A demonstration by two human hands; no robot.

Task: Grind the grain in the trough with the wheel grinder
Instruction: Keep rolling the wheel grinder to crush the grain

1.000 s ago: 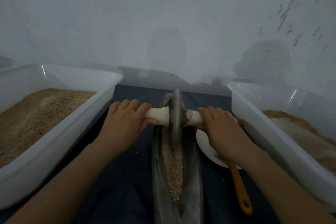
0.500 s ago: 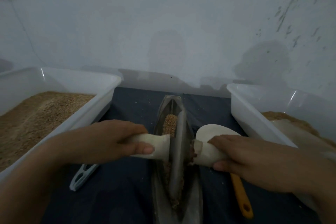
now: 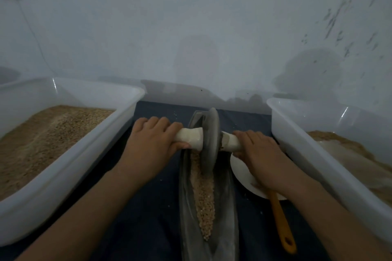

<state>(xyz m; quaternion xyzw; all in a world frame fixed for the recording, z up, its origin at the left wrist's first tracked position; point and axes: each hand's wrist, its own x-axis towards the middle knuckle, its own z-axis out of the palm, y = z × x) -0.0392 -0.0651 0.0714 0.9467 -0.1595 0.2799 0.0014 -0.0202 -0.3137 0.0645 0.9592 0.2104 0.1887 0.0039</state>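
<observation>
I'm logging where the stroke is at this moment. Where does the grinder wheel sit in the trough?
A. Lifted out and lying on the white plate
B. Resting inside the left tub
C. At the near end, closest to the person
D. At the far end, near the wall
D: the wheel stands on edge at the far end of the trough, with the grain trailing toward the person, and the left hand and right hand grip its white handles.

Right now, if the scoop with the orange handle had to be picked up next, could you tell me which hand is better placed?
The right hand. It grips the wheel's handle directly above the scoop, which lies right of the trough. The left hand is on the trough's other side.
</observation>
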